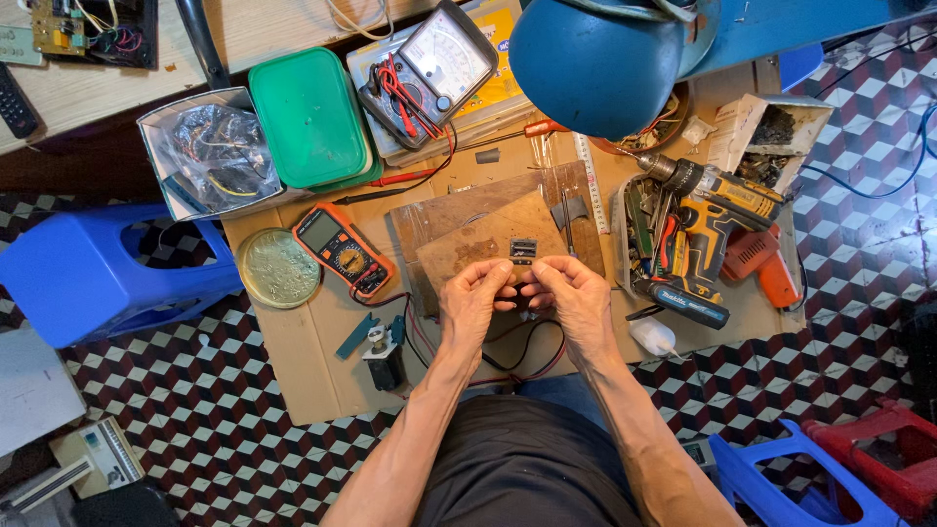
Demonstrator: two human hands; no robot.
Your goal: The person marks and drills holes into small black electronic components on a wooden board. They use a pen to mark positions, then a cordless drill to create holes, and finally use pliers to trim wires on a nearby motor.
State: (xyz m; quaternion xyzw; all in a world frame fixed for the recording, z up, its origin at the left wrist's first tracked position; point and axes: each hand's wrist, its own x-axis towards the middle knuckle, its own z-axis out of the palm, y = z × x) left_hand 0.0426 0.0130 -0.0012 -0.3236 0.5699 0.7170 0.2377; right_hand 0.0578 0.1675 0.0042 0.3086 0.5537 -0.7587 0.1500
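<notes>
I have both hands together over the scorched wooden board [488,239]. The left hand [472,301] and right hand [576,298] each pinch a small dark part [514,294], wires [527,356] trailing below. I judge steady, close fingertip pressure best, keeping clear of the small black component [523,250] lying on the board.

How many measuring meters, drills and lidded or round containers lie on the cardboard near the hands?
Meters: 2, orange digital meter and grey dial meter
Drills: 1, yellow drill
Containers: 2, green box and round tin lid
Total: 5
</notes>
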